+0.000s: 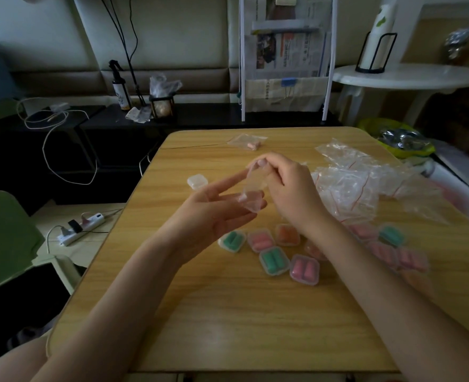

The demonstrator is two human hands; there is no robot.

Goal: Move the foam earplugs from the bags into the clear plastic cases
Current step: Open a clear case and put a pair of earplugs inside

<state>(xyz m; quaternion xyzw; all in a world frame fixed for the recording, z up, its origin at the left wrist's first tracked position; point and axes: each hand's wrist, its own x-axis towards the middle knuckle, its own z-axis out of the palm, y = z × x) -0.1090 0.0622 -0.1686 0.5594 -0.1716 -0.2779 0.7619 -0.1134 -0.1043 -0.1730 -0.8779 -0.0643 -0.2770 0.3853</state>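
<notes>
Above the middle of the wooden table (pixel 228 312), my right hand (pixel 285 186) pinches the top of a small clear bag (pixel 252 188) and holds it upended. My left hand (pixel 214 213) lies open, palm up, under the bag, whose lower end rests on its fingers. Whether earplugs are in the bag or on my palm I cannot tell. An empty clear case (pixel 197 181) sits shut left of my hands. A bag with pink earplugs (pixel 248 142) lies at the far edge. Several filled cases, green (pixel 273 260) and pink (pixel 304 269), lie below my right wrist.
A heap of empty clear bags (pixel 360 180) covers the table's right side. Behind the table stand a newspaper rack (pixel 285 56) and a dark bench with a spray bottle (pixel 121 89). A power strip (pixel 80 228) lies on the floor at left, beside a green chair (pixel 4 238).
</notes>
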